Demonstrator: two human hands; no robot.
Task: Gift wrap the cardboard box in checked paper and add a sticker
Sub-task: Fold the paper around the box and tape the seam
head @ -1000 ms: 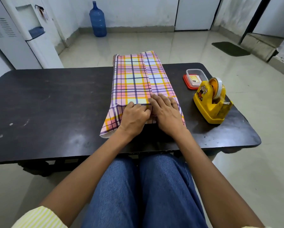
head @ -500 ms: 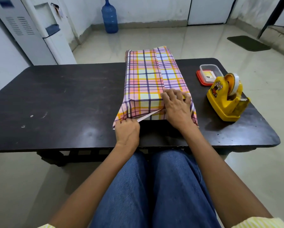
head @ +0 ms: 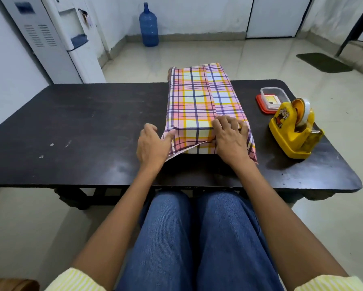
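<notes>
The cardboard box, wrapped in checked paper (head: 197,101) of pink, yellow and purple, lies lengthwise on the dark table (head: 81,127). A seam runs down its top. My right hand (head: 228,141) presses flat on the near end of the top, its fingers over the seam and edge. My left hand (head: 153,145) sits against the box's near left corner, thumb on the side flap of paper. The paper at the near end is partly folded, and a loose diagonal edge shows below. No sticker is visible on the box.
A yellow tape dispenser (head: 292,131) stands on the table to the right of the box. Behind it is a clear container (head: 273,99) on a red lid. A blue water bottle (head: 148,26) and a white water cooler (head: 71,38) stand on the floor beyond.
My left hand left the near end of the top, dropped to the front left paper corner, then moved up against the box's left corner. The right hand stayed pressing on the top.
</notes>
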